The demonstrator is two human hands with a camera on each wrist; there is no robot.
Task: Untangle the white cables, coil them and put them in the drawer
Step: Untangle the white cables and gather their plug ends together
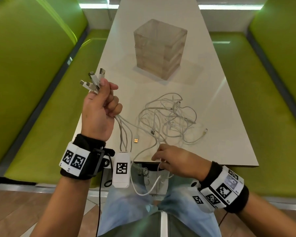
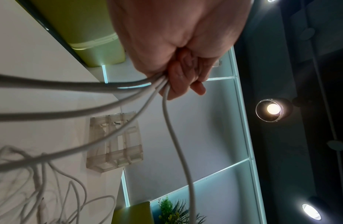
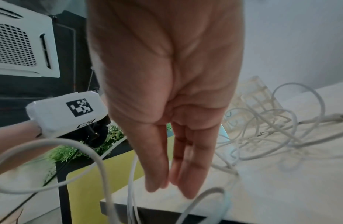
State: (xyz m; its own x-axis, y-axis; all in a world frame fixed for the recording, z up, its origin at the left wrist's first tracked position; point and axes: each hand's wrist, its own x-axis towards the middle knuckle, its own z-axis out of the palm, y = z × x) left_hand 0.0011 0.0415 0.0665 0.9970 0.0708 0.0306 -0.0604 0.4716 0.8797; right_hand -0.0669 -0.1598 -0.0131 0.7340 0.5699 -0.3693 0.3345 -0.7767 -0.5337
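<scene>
I see the left hand (image 1: 99, 115) raised over the near left edge of the long white worktop (image 1: 232, 144), its fingers clenched round a bundle of white cables (image 2: 101, 109). I count four strands leaving the fist in the left wrist view, and about four plug ends (image 1: 94, 80) fan out above the thumb. Those strands run down and right into the tangled heap of thin white cables (image 1: 171, 118) lying on the near half of the worktop; how many cables make up the heap I cannot tell. One gold-faced USB plug (image 1: 136, 140) lies alone just left of the heap.

The right hand (image 1: 176, 161) sits at the near edge of the worktop, fingers straight and close together, pointing down. One white cable loop (image 1: 149, 189) hangs off the edge beneath it; whether the fingers pinch it I cannot tell.

One clear plastic drawer unit (image 1: 159, 48) stands beyond the heap, well apart, its drawers closed.
</scene>
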